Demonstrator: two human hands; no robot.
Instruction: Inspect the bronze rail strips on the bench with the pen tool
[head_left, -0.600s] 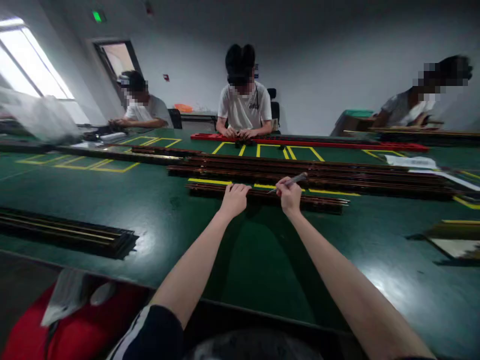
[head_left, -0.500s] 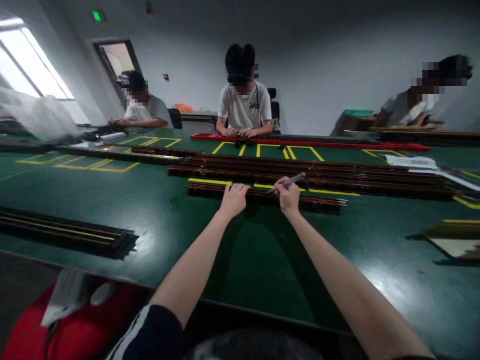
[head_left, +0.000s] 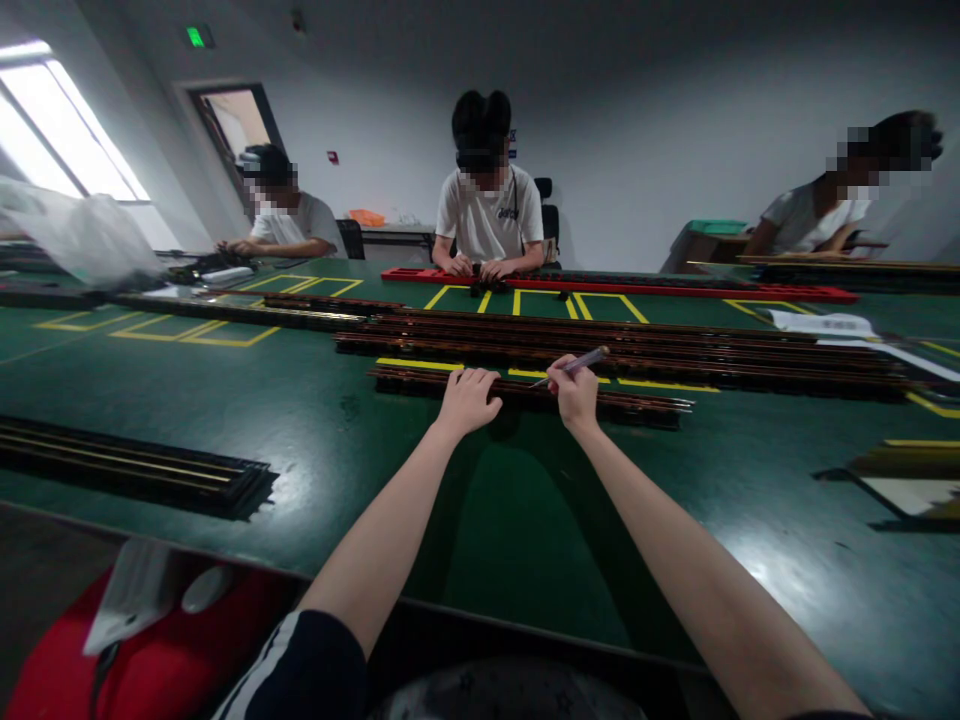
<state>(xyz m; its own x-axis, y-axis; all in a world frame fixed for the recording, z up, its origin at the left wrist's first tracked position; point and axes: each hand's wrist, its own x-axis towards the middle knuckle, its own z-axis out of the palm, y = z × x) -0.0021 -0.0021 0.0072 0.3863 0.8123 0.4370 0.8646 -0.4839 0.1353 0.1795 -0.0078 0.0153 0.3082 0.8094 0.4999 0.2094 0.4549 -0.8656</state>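
A bundle of long, thin, dark coppery strips [head_left: 637, 406] lies crosswise in front of me on the green table [head_left: 337, 440]. On its left part rests my left hand [head_left: 469, 400], fingers stretched over the strips and thumb held apart. My right hand [head_left: 576, 395] is closed around a slim pen-like tool [head_left: 589, 360] with a thin pointed tip. The tool slants down to the left, its tip at or just above the strips between my hands. Whether the tip touches them I cannot tell.
A longer stack of similar strips [head_left: 720, 350] lies just behind. Dark strips [head_left: 150, 465] are at the near left, a framed piece [head_left: 907, 485] at the right. Across the table a person [head_left: 491, 215] works at a red rail [head_left: 675, 287]; two other people sit farther off.
My left thumb has spread away from the fingers. My right hand and the pen-like tool have shifted only very slightly.
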